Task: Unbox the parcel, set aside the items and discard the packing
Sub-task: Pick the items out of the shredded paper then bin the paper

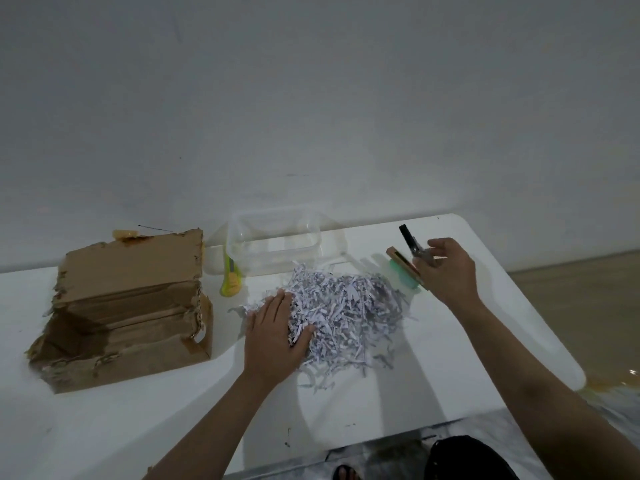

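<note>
An opened, torn cardboard box (128,306) lies on its side at the left of the white table (346,403). A heap of shredded white paper (349,313) fills the middle. My left hand (273,337) lies flat on the heap's left edge, fingers spread, gripping nothing. My right hand (446,271) hovers at the heap's far right, holding a thin black and metal item (410,242) between its fingers. Just below that hand rest a brown flat item (401,259) and a pale green round piece (401,278).
An empty clear plastic container (277,242) stands behind the heap, near the wall. A yellow-green utility knife (231,277) lies between box and container. The table's right edge drops to a brown floor (588,306). A dark shape (467,459) shows below the table's near edge.
</note>
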Demonstrator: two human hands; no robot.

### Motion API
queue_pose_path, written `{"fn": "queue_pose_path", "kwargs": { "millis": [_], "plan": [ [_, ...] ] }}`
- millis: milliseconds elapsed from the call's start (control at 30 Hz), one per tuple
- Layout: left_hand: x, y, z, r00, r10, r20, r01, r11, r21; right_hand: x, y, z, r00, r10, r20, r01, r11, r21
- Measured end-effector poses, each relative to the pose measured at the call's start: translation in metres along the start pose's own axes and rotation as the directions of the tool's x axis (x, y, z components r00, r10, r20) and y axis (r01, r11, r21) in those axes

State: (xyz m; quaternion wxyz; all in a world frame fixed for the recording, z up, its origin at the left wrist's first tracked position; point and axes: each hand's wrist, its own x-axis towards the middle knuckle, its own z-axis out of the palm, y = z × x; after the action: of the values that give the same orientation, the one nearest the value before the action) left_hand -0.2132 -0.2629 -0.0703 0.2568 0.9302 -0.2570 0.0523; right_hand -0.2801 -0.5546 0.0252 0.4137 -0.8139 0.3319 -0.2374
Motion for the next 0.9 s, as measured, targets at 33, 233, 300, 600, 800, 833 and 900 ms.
{"fn": "queue_pose_path", "kwargs": {
  "millis": [33, 233, 300, 600, 800, 833, 900],
  "plan": [
    [0.0, 0.0, 0.0, 1.0, 0.001, -0.002, -0.001, 1.0, 0.0, 0.004, 0.009, -0.004, 0.999, 0.034, -0.017, -0.035, 0.999, -0.014],
    [0.0, 0.0, -0.001, 1.0, 0.001, 0.009, -0.001, 1.0, 0.003, 0.024, 0.046, -0.005, 0.983, 0.182, -0.023, -0.184, 0.978, -0.1],
    [0.0, -0.001, -0.001, 1.0, 0.002, 0.023, -0.003, 1.0, 0.011, 0.029, 0.051, -0.002, 0.98, 0.197, -0.007, -0.196, 0.975, -0.105],
    [-0.006, 0.003, -0.01, 1.0, -0.006, 0.001, 0.006, 0.997, -0.077, -0.01, 0.035, 0.008, 0.938, -0.268, -0.22, 0.235, 0.958, -0.164],
    [-0.014, -0.003, -0.027, 0.994, -0.045, -0.102, 0.021, 0.974, -0.225, -0.062, 0.049, 0.037, 0.871, -0.465, 0.157, 0.475, 0.879, -0.034],
    [-0.014, -0.005, -0.027, 0.99, -0.095, -0.103, 0.066, 0.964, -0.256, -0.065, 0.051, 0.042, 0.889, -0.404, 0.216, 0.419, 0.907, -0.032],
    [-0.013, -0.005, -0.025, 0.977, -0.201, -0.068, 0.17, 0.933, -0.316, -0.065, 0.05, 0.05, 0.913, -0.277, 0.299, 0.295, 0.955, -0.018]
  ]
}}
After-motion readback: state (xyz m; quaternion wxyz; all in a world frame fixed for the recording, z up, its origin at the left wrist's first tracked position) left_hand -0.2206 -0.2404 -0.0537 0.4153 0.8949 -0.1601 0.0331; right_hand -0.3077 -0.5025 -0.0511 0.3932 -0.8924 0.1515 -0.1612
